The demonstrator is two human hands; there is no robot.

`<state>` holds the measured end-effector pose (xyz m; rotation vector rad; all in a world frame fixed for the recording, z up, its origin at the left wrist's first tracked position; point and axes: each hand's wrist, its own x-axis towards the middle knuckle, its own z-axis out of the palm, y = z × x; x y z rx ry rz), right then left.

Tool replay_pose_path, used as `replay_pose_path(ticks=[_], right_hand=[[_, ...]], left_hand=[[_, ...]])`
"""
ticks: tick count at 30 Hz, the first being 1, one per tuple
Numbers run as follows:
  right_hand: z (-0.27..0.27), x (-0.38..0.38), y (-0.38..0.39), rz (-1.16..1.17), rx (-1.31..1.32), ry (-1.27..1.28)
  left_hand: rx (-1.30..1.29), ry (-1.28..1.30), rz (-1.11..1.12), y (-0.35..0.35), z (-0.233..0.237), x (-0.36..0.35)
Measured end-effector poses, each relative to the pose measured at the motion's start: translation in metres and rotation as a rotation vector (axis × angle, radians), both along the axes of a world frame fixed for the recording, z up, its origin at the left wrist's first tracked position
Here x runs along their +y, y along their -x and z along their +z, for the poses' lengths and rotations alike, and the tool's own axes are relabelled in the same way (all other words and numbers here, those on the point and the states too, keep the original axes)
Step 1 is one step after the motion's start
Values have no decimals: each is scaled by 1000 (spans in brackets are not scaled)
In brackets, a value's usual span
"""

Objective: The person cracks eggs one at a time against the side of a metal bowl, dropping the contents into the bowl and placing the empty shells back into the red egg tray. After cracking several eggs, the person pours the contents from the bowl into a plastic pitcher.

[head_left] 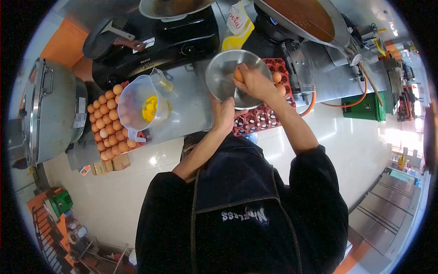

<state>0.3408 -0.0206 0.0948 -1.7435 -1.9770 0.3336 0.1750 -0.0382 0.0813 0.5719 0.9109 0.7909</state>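
Note:
My right hand (pixel 255 83) is closed round a brown egg (pixel 238 75) over the inside of a steel mixing bowl (pixel 216 86). With the thumb on the near rim, my left hand (pixel 224 115) grips that bowl. Under the bowl lies a red egg tray (pixel 258 119), mostly bare cups, with a few eggs (pixel 276 77) at its right side. To the left stands a clear plastic pitcher (pixel 132 102) holding several yolks (pixel 149 108). A small clear jug (pixel 160 81) is beside it. What lies in the bowl is hard to make out.
A full tray of brown eggs (pixel 107 119) sits at the left. Behind are a black gas stove (pixel 155 59), a frying pan (pixel 102 39) and a large pan of reddish-brown sauce (pixel 303 18) over a flame. A big lidded pot (pixel 57 109) stands far left. An orange hose (pixel 311 104) hangs right.

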Motion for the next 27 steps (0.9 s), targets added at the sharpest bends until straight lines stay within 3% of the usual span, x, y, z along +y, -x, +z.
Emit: replay_pose_path(ticks=[2,8,14,27], right_hand=[[12,-1,9,-68,-64,141],[-1,5,12,-113,-135,160],[-14,8,9,-129,-216,180],[13,6,19,-196,-333,188]], left_hand=[[20,-12,0,1,-2,-2],[26,-76,12,-1,-18,-3],[30,-9,-7,-2,-4,-4],[52,-13,-11,1,-13,-5]])
